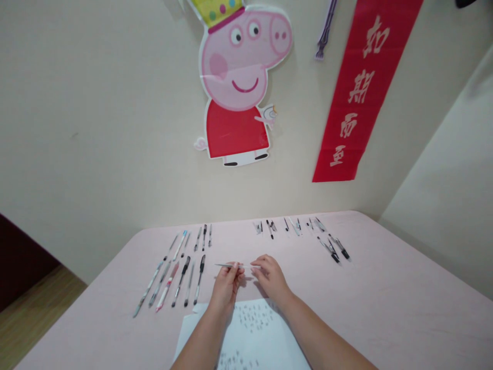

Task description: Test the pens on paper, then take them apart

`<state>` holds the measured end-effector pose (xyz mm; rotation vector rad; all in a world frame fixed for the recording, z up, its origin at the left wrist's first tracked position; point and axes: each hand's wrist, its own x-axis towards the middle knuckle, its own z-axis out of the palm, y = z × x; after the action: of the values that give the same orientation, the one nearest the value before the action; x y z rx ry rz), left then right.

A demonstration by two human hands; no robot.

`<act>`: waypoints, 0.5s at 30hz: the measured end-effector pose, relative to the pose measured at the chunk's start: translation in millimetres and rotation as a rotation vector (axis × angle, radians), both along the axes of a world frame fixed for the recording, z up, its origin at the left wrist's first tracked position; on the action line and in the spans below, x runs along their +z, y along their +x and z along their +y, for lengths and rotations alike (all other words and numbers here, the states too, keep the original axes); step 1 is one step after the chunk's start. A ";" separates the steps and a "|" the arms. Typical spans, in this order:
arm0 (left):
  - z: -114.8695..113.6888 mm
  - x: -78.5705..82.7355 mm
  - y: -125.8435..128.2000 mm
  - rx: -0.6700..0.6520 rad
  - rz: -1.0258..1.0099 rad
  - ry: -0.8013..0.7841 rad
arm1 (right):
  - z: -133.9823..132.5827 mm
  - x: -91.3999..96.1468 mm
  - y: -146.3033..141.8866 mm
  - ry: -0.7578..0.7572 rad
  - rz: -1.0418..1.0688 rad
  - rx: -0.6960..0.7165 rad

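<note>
Just beyond the paper, my left hand (226,287) pinches a slim pen (222,265), whose grey pointed end sticks out to the left. My right hand (272,277) has its thumb and fingertips closed at the right end of the same pen, where a thin pale length shows between the hands. Whether that length is a refill or part of the barrel is too small to tell. Beneath my forearms lies a white sheet of paper (265,339) with rows of dark handwriting.
Two rows of pens lie at the left, among them a black-capped pen (199,280) and a pink-and-white pen (167,287). Small pen parts (271,228) are spread along the back edge. More black pen pieces (339,246) rest at the right. The wall stands behind the pink table (385,288).
</note>
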<state>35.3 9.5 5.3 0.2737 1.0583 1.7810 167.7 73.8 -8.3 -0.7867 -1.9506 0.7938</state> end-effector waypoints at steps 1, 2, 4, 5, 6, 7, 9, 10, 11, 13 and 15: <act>-0.2 -0.3 0.1 -0.009 0.000 0.003 | -0.5 0.0 -0.5 -0.002 -0.007 0.019; -0.2 -0.8 0.1 -0.015 -0.001 0.006 | -0.6 -0.1 -0.8 -0.005 -0.015 0.033; -0.2 -1.8 0.1 -0.023 0.000 0.012 | -0.2 -0.3 -1.4 -0.007 -0.021 0.043; -0.1 -2.3 -0.2 -0.016 -0.001 0.009 | 0.2 -0.2 -1.7 -0.008 -0.012 0.039; 0.1 -2.7 -0.7 0.001 -0.006 0.000 | 0.6 -0.1 -1.8 -0.009 0.004 0.029; 0.4 -2.9 -1.4 0.029 -0.019 -0.008 | 1.2 0.0 -1.9 -0.014 0.024 0.015; 1.1 -3.1 -3.9 0.107 -0.060 -0.018 | 2.9 -0.6 -1.5 -0.039 0.069 -0.035; 1.5 -2.9 -5.4 0.148 -0.081 -0.016 | 4.2 -1.7 -0.9 -0.060 0.090 -0.065; 1.9 -2.7 -7.1 0.184 -0.099 -0.011 | 6.0 -3.6 0.0 -0.086 0.110 -0.094; 2.6 -2.0 -10.0 0.230 -0.116 -0.002 | 11.1 -9.9 3.2 -0.145 0.156 -0.156; 2.9 -1.4 -12.1 0.256 -0.123 0.001 | 17.6 -19.0 7.6 -0.188 0.203 -0.205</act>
<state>23.2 12.5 3.9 0.0289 1.0403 1.9984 175.4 91.4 -27.3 -0.9617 -1.6041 0.9032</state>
